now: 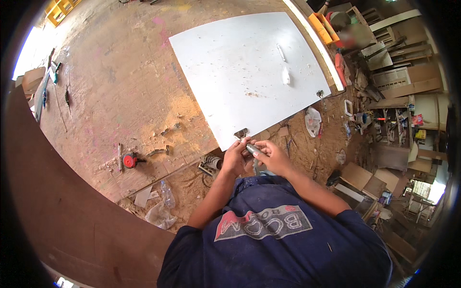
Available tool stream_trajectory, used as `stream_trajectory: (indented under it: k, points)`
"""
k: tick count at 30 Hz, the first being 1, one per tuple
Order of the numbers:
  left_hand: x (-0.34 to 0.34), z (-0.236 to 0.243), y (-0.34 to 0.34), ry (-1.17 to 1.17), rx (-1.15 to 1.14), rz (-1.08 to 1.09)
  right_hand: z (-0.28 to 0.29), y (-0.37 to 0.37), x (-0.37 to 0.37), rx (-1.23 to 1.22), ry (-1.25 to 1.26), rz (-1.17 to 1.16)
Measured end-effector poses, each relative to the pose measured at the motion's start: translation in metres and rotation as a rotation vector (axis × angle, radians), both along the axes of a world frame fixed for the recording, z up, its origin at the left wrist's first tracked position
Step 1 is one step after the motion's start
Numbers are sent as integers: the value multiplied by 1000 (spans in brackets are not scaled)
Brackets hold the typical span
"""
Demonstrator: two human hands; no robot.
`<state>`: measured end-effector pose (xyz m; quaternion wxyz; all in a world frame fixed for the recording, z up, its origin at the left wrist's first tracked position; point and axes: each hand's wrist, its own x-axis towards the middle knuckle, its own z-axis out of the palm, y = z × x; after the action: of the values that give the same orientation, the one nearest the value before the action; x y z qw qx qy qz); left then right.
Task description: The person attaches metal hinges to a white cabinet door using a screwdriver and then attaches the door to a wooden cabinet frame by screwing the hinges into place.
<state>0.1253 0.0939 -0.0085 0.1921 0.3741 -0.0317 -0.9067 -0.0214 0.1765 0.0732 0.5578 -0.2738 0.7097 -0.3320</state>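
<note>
Close to my body, at the near edge of the white board (pixel 249 62), both hands meet. Fingers of my right hand (pixel 272 158) wrap a short grey tool (pixel 253 149), whose exact kind I cannot make out. Touching its far end, my left hand (pixel 234 158) has its fingertips pinched together; whatever lies between them is too small to name. Just beyond the fingers, a metal hinge (pixel 241 133) sits at the board's near corner. A second small metal fitting, likely another hinge (pixel 320 93), is at the right corner.
A white tube (pixel 281 53) and a white bottle (pixel 286 76) lie on the board among shavings. Left on the dusty wooden table (pixel 115 91) are a red tape measure (pixel 129 161) and a pen (pixel 119 157). Plastic bags and wood scraps litter the floor. A person (pixel 343 29) is at far right.
</note>
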Motion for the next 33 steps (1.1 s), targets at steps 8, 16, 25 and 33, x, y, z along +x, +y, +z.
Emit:
stream_trajectory:
  k: [8, 16, 25, 33]
  points:
    - [62, -18, -78, -756, -427, 470, -17, -44, -124, -47, 539, 108]
    - [72, -48, -99, -876, -494, 750, -95, -130, -256, -405, 1277, 148]
    - [-62, -44, 41, -1641, -1017, 165, -134, -125, -400, -590, 1095, 97]
    - [-118, -14, 46, -1788, -1172, -271, -135, -132, -553, -369, 1370, -117]
